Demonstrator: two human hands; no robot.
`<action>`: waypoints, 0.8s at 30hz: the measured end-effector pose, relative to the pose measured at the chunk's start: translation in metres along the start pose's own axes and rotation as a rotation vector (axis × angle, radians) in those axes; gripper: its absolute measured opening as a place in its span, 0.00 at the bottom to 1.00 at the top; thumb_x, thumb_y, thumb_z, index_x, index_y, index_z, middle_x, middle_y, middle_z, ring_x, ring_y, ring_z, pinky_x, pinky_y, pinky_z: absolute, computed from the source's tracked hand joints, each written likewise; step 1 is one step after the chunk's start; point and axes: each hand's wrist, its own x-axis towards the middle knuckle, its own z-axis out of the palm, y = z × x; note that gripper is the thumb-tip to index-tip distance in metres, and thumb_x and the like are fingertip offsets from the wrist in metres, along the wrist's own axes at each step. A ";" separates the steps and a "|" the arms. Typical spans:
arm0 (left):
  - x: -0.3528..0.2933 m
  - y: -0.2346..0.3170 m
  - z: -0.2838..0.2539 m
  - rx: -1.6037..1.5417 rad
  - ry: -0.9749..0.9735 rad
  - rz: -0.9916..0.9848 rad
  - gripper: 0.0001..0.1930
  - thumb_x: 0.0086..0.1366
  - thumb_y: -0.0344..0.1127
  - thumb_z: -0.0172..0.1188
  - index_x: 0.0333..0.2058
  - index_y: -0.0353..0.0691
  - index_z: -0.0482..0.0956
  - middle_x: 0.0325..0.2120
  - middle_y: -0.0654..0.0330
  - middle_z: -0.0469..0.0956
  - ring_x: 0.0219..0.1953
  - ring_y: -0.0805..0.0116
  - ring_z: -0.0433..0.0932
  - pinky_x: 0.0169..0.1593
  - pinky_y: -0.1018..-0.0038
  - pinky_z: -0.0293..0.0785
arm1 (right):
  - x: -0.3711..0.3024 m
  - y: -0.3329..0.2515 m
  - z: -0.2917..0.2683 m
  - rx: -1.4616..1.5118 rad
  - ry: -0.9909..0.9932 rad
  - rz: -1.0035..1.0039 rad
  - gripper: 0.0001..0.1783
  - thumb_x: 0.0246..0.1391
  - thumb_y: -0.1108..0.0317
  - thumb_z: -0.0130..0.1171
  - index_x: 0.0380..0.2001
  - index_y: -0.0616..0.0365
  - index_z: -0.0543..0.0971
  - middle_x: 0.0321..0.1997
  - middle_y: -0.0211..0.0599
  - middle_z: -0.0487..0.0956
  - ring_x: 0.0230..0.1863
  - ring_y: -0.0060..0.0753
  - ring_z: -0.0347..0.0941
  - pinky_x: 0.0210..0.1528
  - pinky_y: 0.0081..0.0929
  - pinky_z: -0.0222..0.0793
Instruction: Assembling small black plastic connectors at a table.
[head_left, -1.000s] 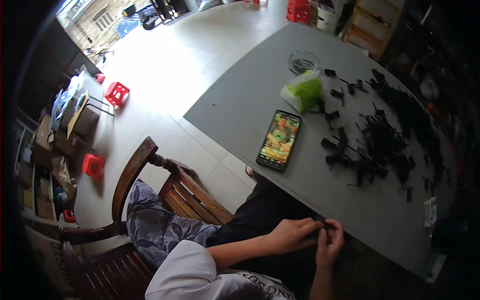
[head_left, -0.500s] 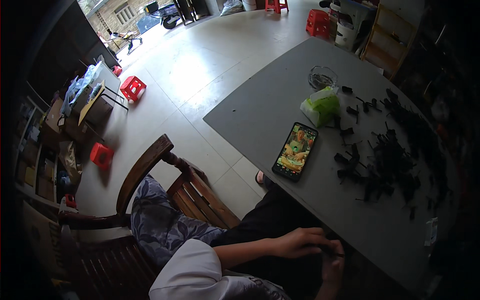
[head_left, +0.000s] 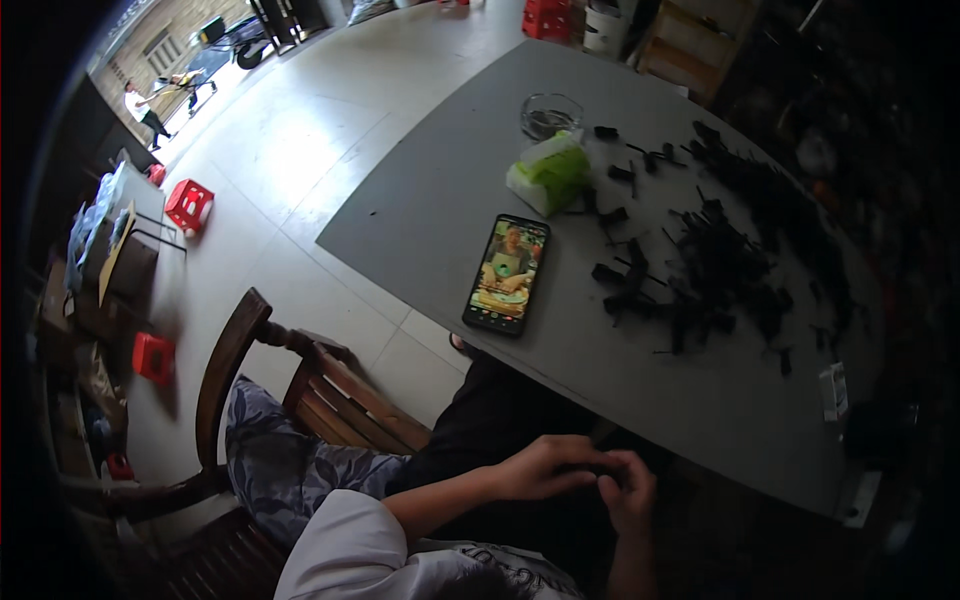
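My left hand point(head_left: 548, 468) and my right hand point(head_left: 630, 488) meet above my lap, just off the near edge of the grey table point(head_left: 420, 180). Both have bent fingers, with the fingertips pinched close together. Whatever lies between them is too dark and covered to make out. On the tabletop beyond, small black parts point(head_left: 715, 255) with thin stems lie in a loose heap, several scattered singly around it. A phone point(head_left: 508, 275) showing a video of a person lies flat to the left of the heap.
Behind the phone sit a green-and-white packet point(head_left: 552, 172) and a glass ashtray point(head_left: 550, 117). A wooden armchair point(head_left: 235, 360) with a patterned cushion point(head_left: 290, 460) is at my left. Red stools point(head_left: 188, 205) stand on the tiled floor. A person point(head_left: 147, 112) with a cart is outside the doorway.
The view has swung, so the table and hands sit further left in the picture. A dark piece seen between my fingers no longer shows. A person has appeared outside the doorway.
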 end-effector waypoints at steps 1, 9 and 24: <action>0.000 0.000 0.001 -0.011 -0.016 0.001 0.16 0.57 0.28 0.56 0.46 0.38 0.74 0.25 0.55 0.71 0.30 0.59 0.73 0.36 0.68 0.69 | 0.000 -0.001 0.004 -0.003 0.019 0.005 0.17 0.46 0.64 0.63 0.36 0.63 0.71 0.35 0.34 0.76 0.37 0.22 0.72 0.45 0.22 0.66; 0.004 0.007 0.011 0.303 0.136 0.025 0.21 0.52 0.26 0.61 0.47 0.39 0.75 0.19 0.58 0.68 0.20 0.62 0.69 0.24 0.72 0.67 | 0.004 -0.003 0.013 0.454 0.148 0.062 0.10 0.51 0.71 0.57 0.36 0.60 0.70 0.37 0.36 0.75 0.41 0.24 0.70 0.46 0.23 0.63; 0.009 0.008 0.000 0.283 0.070 0.055 0.24 0.49 0.27 0.64 0.48 0.40 0.75 0.19 0.60 0.69 0.21 0.64 0.72 0.25 0.73 0.69 | 0.013 -0.010 0.009 0.767 0.023 0.247 0.03 0.53 0.76 0.52 0.31 0.57 0.70 0.33 0.32 0.74 0.34 0.21 0.70 0.37 0.16 0.65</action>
